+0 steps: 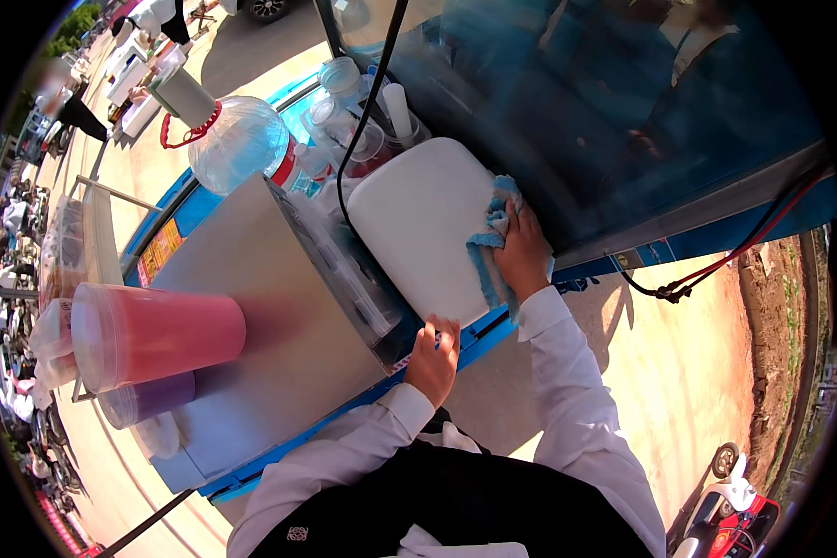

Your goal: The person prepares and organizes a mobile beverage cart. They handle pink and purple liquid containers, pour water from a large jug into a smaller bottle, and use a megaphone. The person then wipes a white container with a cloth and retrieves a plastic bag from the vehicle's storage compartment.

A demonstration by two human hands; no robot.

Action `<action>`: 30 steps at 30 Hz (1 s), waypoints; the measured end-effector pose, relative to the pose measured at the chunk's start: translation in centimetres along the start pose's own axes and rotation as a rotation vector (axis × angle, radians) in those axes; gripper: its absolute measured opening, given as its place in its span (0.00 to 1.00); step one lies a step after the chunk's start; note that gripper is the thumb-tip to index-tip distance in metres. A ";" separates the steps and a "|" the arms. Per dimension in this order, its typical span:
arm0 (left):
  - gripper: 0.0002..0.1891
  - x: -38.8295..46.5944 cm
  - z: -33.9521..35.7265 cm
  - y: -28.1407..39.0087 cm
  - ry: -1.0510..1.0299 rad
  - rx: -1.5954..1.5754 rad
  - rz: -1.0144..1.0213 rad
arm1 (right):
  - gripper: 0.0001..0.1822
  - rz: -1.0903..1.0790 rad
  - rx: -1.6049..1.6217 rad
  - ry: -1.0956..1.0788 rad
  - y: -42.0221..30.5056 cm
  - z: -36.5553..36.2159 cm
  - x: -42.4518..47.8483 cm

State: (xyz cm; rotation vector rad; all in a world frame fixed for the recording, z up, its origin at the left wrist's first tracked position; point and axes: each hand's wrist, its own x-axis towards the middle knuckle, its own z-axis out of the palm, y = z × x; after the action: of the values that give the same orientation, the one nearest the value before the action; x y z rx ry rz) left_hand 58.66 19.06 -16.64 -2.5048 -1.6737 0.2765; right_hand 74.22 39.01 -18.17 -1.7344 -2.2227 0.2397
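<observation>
A white rounded rectangular lid or box top (422, 216) lies before me on a blue cart. My right hand (522, 251) holds a blue and white cloth (492, 240) against its right edge. At its near edge rests my left hand (436, 356), fingers bent; whether they grip the edge cannot be made out. To the left is a stainless steel counter (272, 335), with a clear plastic tub of pink liquid (174, 335) and a tub of purple liquid (150, 397) on it.
A large clear water bottle (240, 143) and several plastic cups and containers (335, 118) stand beyond the counter. A black cable (359, 132) hangs across the view. Dark glass panels (600, 104) rise at the right. Red and black wires (732, 251) dangle there. People are farther off.
</observation>
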 end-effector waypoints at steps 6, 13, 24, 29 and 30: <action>0.27 0.2 0.1 -0.4 0.015 -0.038 0.043 | 0.40 0.011 -0.049 -0.122 -2.3 -2.6 -9.4; 0.27 0.2 1.1 -0.5 0.132 -0.163 0.053 | 0.41 -0.122 -0.155 -0.096 -1.8 -0.1 -0.6; 0.26 -0.1 0.8 -0.2 0.047 -0.093 0.030 | 0.36 -0.109 -0.163 -0.140 -9.2 4.1 12.5; 0.25 -0.4 3.4 0.4 0.050 0.047 0.003 | 0.31 -0.323 -0.103 -0.209 -13.4 4.8 11.3; 0.25 -0.4 3.6 0.6 0.062 0.120 0.003 | 0.31 -0.368 -0.075 -0.194 -13.9 5.0 10.7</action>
State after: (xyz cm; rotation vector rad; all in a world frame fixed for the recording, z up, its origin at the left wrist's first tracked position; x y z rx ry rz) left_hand 58.26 18.50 -20.25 -2.4042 -1.5814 0.2869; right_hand 57.46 46.08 -16.92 -1.3483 -2.6698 0.2497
